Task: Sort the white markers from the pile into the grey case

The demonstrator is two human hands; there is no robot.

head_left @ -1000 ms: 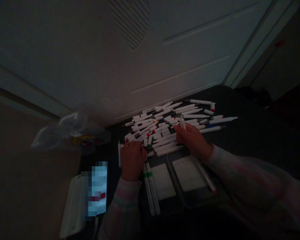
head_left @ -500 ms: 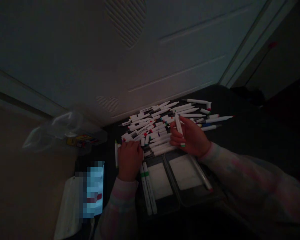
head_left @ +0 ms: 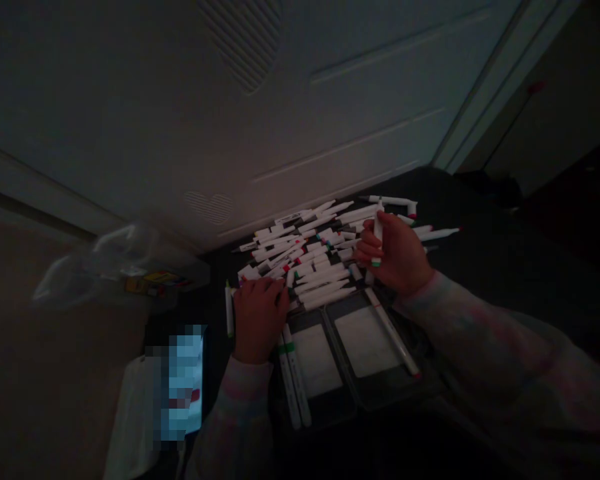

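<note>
Upright in my right hand is a white marker with a green lower end, my fingers wrapped round it above the pile's right part. My left hand is low at the near-left edge of the pile of white markers, its fingers curled downward; the fingertips and anything in them are hidden. Below the hands lies an open clear case. Two green-banded markers lie in its left half, and a red-ended marker slants along the right half.
A lone marker stands apart left of my left hand. Further left are a clear plastic package and a lit phone beside a white object. A pale panel with heart reliefs rises behind the dark tabletop.
My right hand has moved right and slightly away from me with the marker, off the case. My left hand stays almost in place. The whole view has shifted slightly.
</note>
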